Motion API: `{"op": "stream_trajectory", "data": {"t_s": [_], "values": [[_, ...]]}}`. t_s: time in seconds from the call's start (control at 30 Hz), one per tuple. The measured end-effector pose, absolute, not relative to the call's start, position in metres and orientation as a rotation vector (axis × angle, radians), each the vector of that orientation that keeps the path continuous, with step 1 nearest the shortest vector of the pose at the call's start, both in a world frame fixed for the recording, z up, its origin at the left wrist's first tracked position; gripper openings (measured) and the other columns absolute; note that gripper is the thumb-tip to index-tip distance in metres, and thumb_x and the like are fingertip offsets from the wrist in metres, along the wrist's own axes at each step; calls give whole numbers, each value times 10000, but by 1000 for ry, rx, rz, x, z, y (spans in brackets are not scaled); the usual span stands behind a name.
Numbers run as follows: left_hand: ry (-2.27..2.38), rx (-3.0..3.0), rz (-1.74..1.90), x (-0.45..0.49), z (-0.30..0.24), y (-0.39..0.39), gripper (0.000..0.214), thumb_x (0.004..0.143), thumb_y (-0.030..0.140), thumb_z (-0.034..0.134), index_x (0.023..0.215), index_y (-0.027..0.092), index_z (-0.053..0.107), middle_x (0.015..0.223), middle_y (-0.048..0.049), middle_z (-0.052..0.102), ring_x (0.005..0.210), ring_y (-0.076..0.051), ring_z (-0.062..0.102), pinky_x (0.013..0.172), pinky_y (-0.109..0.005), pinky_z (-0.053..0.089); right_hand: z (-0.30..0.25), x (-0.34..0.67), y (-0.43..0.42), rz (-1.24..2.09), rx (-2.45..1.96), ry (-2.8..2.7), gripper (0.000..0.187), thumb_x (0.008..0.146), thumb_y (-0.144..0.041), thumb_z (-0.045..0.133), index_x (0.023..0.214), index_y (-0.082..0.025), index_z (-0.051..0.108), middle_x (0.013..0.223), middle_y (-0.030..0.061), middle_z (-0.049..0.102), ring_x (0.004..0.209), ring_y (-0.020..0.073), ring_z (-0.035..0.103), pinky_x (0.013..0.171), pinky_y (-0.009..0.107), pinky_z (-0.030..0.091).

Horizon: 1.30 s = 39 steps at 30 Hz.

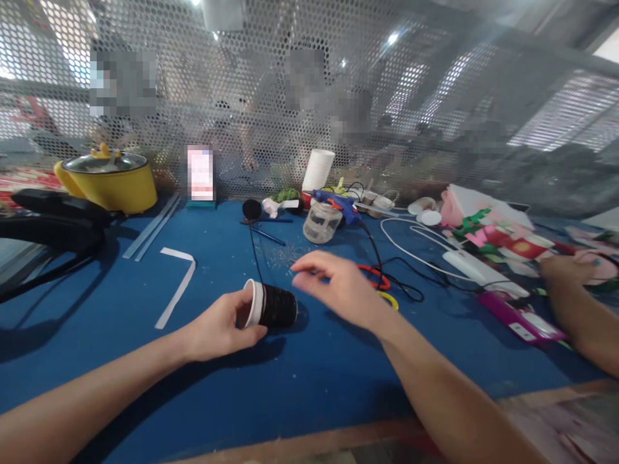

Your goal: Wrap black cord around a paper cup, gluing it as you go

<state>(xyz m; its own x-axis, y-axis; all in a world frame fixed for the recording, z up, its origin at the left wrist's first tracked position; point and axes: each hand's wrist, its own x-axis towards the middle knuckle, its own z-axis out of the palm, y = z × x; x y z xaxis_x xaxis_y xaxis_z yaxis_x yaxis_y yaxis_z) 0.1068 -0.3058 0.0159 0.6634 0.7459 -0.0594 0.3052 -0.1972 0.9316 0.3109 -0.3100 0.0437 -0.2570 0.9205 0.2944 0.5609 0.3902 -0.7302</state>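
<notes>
My left hand [220,328] grips a paper cup [271,305] lying on its side on the blue table [309,380]; the cup is black outside with a white rim. My right hand [336,283] hovers just above and right of the cup, fingers stretched out and somewhat blurred, holding nothing that I can see. A thin black wire [254,248] runs from the cup area toward the back of the table.
A glass jar [322,222], blue glue gun [341,203], scissors with red handles [374,276], white cable [411,248], white paper strip [178,287] and yellow pot [109,180] lie around. Another person's hand [565,267] rests at right among craft scraps. Perforated mesh screen behind.
</notes>
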Motion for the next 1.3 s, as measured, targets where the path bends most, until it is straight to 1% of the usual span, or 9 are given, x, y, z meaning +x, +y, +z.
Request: {"op": "stream_trajectory", "data": {"t_s": [0.1, 0.23, 0.3, 0.43, 0.6, 0.83, 1.0, 1.13, 1.3], "values": [[805, 1714, 531, 107, 16, -305, 159, 725, 230, 494, 851, 135, 512, 789, -19, 573, 731, -147, 526, 681, -261, 422, 67, 340, -288, 581, -1320, -1562, 325, 806, -417, 407, 635, -173, 538, 512, 2, 531, 411, 98, 479, 406, 241, 401], [853, 1695, 628, 107, 17, -304, 189, 768, 305, 455, 780, 139, 544, 712, -2, 551, 673, -128, 489, 644, -241, 402, 85, 383, -239, 159, -1422, -1228, 128, 719, -286, 565, 690, -183, 493, 651, 3, 558, 572, 111, 544, 513, 229, 430], [909, 1725, 647, 107, 17, -303, 229, 773, 328, 441, 729, 130, 549, 639, 10, 515, 603, -112, 446, 580, -226, 378, 85, 396, -217, 211, -1589, -1168, 166, 708, -297, 582, 643, -178, 487, 606, 6, 544, 632, 136, 561, 552, 239, 438], [949, 1776, 647, 106, 15, -301, 301, 784, 362, 401, 670, 126, 550, 601, 9, 488, 564, -106, 411, 539, -225, 354, 73, 403, -194, 541, -1711, -1201, 310, 714, -383, 569, 514, -172, 461, 397, -2, 484, 470, 156, 557, 453, 274, 453], [1016, 1802, 658, 106, 17, -300, 311, 795, 355, 359, 644, 138, 525, 597, 6, 471, 583, -115, 408, 543, -226, 350, 61, 394, -192, 842, -1692, -1198, 259, 736, -314, 566, 550, -152, 486, 433, 24, 552, 392, 125, 543, 367, 246, 448], [1164, 1813, 655, 108, 22, -301, 305, 795, 346, 333, 593, 155, 460, 553, 27, 384, 542, -106, 355, 510, -218, 309, 66, 376, -209, 662, -1454, -1125, 147, 768, -266, 489, 651, -179, 474, 484, -30, 511, 418, 91, 517, 367, 185, 410], [1173, 1883, 680, 104, 20, -297, 303, 806, 331, 323, 616, 155, 480, 539, 28, 376, 517, -101, 334, 469, -212, 289, 70, 352, -259, 728, -1231, -1338, 108, 678, -181, 545, 783, -163, 528, 606, -5, 582, 512, 108, 557, 462, 217, 441], [1179, 1876, 688, 102, 18, -294, 300, 807, 333, 326, 619, 155, 477, 526, 35, 363, 499, -96, 325, 455, -210, 278, 64, 335, -305, 932, -1255, -1508, 80, 708, -177, 483, 734, -154, 554, 429, -48, 493, 345, 75, 411, 372, 211, 358], [1185, 1784, 659, 103, 19, -293, 318, 807, 380, 314, 644, 156, 471, 531, 43, 359, 486, -96, 337, 463, -217, 279, 61, 325, -334, 927, -1466, -1773, 197, 752, -343, 506, 661, -177, 563, 380, -46, 477, 383, 113, 494, 469, 243, 436]]}}
